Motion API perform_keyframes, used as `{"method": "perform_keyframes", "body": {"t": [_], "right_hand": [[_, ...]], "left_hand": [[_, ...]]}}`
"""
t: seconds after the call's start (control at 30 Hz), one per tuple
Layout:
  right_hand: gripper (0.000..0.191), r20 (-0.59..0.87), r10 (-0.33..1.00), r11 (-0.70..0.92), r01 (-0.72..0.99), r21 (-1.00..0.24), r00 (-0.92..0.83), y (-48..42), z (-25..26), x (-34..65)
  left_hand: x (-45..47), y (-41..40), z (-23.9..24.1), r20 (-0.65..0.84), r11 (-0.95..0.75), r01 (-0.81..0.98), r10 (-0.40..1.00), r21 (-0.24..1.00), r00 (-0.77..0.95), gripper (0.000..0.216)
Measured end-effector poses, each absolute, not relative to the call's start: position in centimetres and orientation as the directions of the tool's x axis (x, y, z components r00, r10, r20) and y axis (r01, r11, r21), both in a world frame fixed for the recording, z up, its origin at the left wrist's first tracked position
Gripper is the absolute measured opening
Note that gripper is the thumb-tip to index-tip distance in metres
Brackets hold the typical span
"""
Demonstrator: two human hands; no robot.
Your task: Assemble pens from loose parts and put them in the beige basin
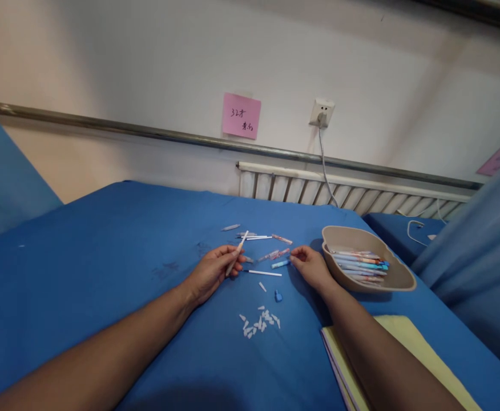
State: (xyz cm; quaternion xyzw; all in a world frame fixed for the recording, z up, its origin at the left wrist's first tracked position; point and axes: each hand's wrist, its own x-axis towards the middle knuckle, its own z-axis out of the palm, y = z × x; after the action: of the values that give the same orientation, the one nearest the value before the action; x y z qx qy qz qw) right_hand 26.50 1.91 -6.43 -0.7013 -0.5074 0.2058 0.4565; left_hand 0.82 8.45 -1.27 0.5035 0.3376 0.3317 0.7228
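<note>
My left hand (214,269) is closed around a thin white pen refill (237,253) that points up and away. My right hand (310,265) pinches the end of a light blue pen barrel (280,264) lying on the blue cloth (104,262). Between the hands lie another white refill (263,273), pink pen barrels (275,253) and a small blue cap (278,295). Nearer to me sits a cluster of several small white tips (259,323).
A beige tray (398,279) with several assembled pens stands right of my right hand. A yellow folder (421,354) lies at the near right. More pen parts (254,236) lie farther back. A radiator (344,191), wall socket (322,112) and pink note (241,116) are behind.
</note>
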Motion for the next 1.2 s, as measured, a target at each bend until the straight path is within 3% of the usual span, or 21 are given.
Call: {"method": "perform_keyframes", "body": {"t": [0.23, 0.37, 0.5, 0.57, 0.63, 0.73, 0.8, 0.93, 1.2], "right_hand": [[0.022, 0.203, 0.964, 0.003, 0.756, -0.654, 0.172, 0.9, -5.2, 25.2], [0.013, 0.188, 0.977, 0.008, 0.858, -0.514, 0.104, 0.5, -4.4, 24.7], [0.005, 0.199, 0.979, 0.05, 0.887, -0.459, 0.049, 0.4, -4.0, 24.5], [0.004, 0.218, 0.974, 0.06, 0.858, -0.51, 0.061, 0.5, -4.2, 24.4], [0.005, 0.231, 0.967, 0.07, 0.759, -0.647, 0.107, 0.7, -4.3, 24.3], [0.014, 0.232, 0.957, 0.127, 0.469, -0.874, 0.173, 1.1, -4.5, 24.2], [0.02, 0.227, 0.952, 0.158, 0.308, -0.938, 0.204, 1.2, -4.3, 24.2], [0.024, 0.218, 0.947, 0.166, 0.225, -0.96, 0.236, 1.0, -3.7, 24.2], [0.024, 0.219, 0.948, 0.159, 0.25, -0.955, 0.23, 0.5, -3.2, 23.4]], "left_hand": [[0.9, 8.5, -1.3, -0.161, 0.268, -0.121, 0.821, 0.956, 0.548, 0.021], [1.0, 8.5, -1.4, -0.15, 0.249, -0.106, 0.818, 0.963, 0.555, 0.023], [1.1, 8.4, -1.3, -0.143, 0.207, -0.053, 0.818, 0.977, 0.557, 0.025], [1.1, 8.3, -1.3, -0.132, 0.175, -0.021, 0.815, 0.984, 0.564, 0.026], [1.1, 8.3, -1.4, -0.118, 0.138, 0.01, 0.803, 0.99, 0.584, 0.028], [1.0, 8.3, -1.8, -0.105, 0.087, 0.059, 0.781, 0.994, 0.616, 0.031], [1.0, 8.3, -1.9, -0.099, 0.054, 0.09, 0.768, 0.994, 0.632, 0.031], [1.1, 7.9, -1.7, -0.09, -0.009, 0.148, 0.755, 0.989, 0.649, 0.033], [1.4, 6.9, -1.0, -0.081, -0.058, 0.184, 0.741, 0.981, 0.667, 0.032]]}}
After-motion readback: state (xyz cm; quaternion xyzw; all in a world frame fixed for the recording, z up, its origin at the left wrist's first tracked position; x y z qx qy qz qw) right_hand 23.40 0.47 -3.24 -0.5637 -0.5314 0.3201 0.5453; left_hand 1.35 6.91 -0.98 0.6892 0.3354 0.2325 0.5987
